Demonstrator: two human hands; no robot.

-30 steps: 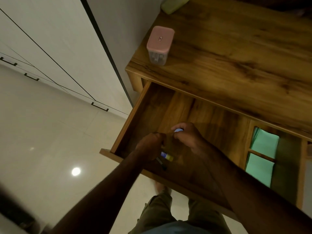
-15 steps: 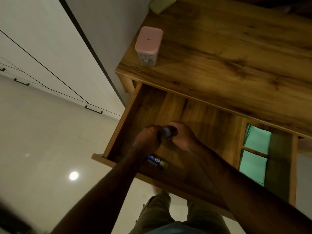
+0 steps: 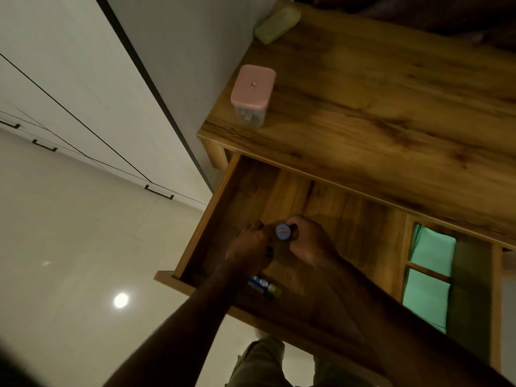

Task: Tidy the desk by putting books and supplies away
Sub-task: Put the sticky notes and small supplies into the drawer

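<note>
Both my hands are inside the open wooden drawer (image 3: 212,219) of the desk. My right hand (image 3: 310,241) and my left hand (image 3: 248,250) meet around a small upright container with a round blue cap (image 3: 283,232); fingers of both curl against its sides. A thin dark thing shows under my left hand. A blue and yellow glue stick (image 3: 264,286) lies on the drawer floor near the front edge, below my left wrist. On the desk top (image 3: 391,107) stand a pink-lidded clear box (image 3: 252,93) and a pale green case (image 3: 276,25).
Green books or folders (image 3: 430,275) sit in the divided compartments at the drawer's right. White cabinet doors with dark handles (image 3: 159,192) line the wall on the left. Glossy tiled floor lies below, and my legs show under the drawer front.
My hands have come together around the blue-capped container, which now stands upright with its cap facing up. The glue stick lies free on the drawer floor. The camera view shifted slightly.
</note>
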